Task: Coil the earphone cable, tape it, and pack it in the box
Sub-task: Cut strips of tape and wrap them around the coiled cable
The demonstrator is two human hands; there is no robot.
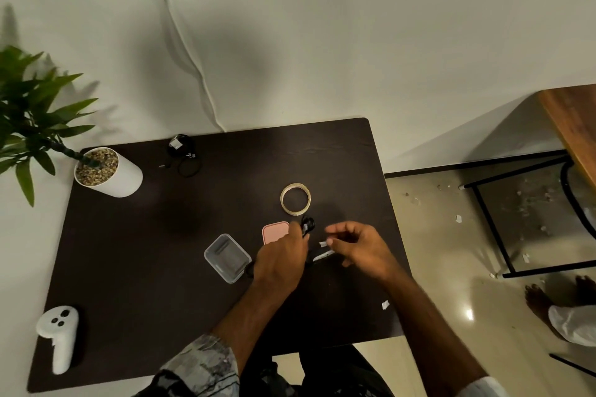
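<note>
Dark rectangular bench (161,251): left hand (283,262) pinches a coiled black earphone cable (307,225); right hand (361,248) pinches a small white tape strip (323,244), beside a clear plastic box (227,258).

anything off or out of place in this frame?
Mostly tidy. A stray scrap of white tape lies near the dark table's right edge, and white bits litter the floor under the black metal frame. A second black earphone bundle sits loose at the far edge.
</note>
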